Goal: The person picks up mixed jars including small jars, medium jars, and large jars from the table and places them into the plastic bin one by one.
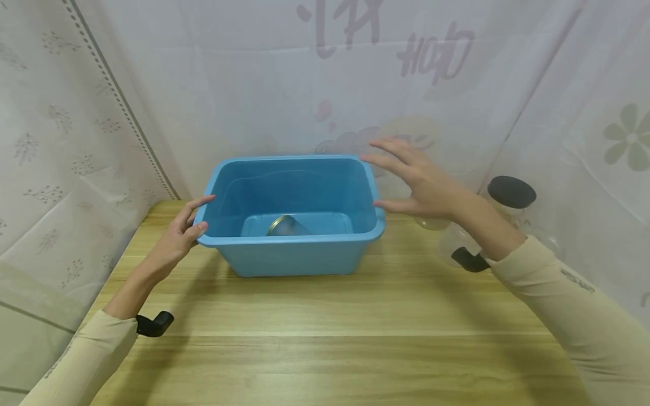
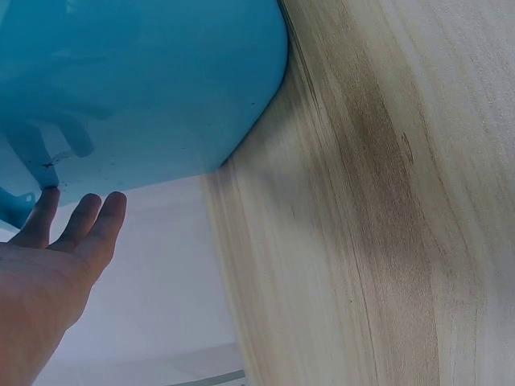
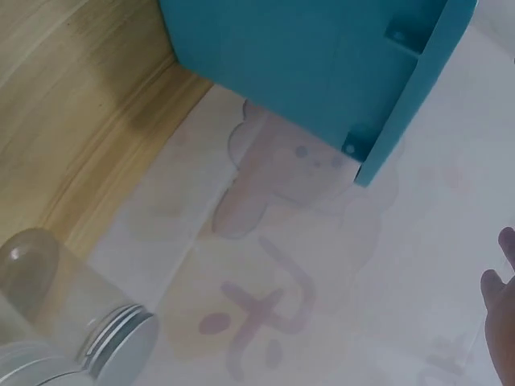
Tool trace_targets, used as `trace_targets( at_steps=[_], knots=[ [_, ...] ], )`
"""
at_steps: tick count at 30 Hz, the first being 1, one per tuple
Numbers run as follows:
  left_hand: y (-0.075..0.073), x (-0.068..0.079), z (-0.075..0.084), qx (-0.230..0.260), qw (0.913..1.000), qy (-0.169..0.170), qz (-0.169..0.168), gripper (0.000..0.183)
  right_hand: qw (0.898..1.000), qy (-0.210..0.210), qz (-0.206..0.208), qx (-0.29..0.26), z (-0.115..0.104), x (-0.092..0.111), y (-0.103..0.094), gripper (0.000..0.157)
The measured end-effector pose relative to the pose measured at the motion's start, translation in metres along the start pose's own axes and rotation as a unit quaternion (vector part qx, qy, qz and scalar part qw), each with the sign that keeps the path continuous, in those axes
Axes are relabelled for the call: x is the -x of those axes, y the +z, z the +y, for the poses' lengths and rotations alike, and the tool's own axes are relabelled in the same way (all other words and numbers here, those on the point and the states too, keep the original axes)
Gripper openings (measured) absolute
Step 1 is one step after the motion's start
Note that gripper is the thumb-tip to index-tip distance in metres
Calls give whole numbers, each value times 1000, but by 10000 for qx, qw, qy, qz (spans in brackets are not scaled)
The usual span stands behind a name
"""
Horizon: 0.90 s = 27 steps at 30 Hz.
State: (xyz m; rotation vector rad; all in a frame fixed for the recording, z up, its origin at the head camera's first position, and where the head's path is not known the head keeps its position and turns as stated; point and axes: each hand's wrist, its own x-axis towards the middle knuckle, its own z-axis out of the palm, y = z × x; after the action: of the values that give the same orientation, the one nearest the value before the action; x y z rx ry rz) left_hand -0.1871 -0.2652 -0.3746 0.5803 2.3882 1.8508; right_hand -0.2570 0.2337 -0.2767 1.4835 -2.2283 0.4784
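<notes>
A blue plastic tub point(image 1: 289, 256) stands on the wooden table. My left hand point(image 1: 180, 231) holds its left rim, thumb and index finger over the edge; in the left wrist view the other fingers point(image 2: 100, 233) reach along the outside wall below the rim. At the opposite end, my right hand point(image 1: 416, 183) is spread with its fingertips right at the right rim, gripping nothing. Inside the tub, on its floor, lies a clear thing with a gold-coloured rim point(image 1: 281, 225), partly hidden by the front wall.
To the right, behind my right forearm, are several clear jars; one has a black lid point(image 1: 512, 192). A jar with a silver lid point(image 3: 129, 346) shows in the right wrist view. Printed curtains point(image 1: 228, 84) hang behind and beside the wooden table point(image 1: 304, 338).
</notes>
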Motion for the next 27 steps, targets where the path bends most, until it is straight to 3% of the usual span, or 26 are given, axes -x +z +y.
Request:
trace_targets(
  at_steps=[6, 14, 27],
  knots=[
    [0, 1, 0, -61, 10000, 12, -6, 54, 9992, 406, -16, -57, 3, 15, -1, 87],
    [1, 1, 0, -102, 9999, 16, -10, 54, 9979, 632, -115, 55, 13, 37, -1, 85],
    [1, 1, 1, -98, 9999, 70, 37, 53, 9891, 1419, -403, -21, 22, 73, -6, 82]
  ],
)
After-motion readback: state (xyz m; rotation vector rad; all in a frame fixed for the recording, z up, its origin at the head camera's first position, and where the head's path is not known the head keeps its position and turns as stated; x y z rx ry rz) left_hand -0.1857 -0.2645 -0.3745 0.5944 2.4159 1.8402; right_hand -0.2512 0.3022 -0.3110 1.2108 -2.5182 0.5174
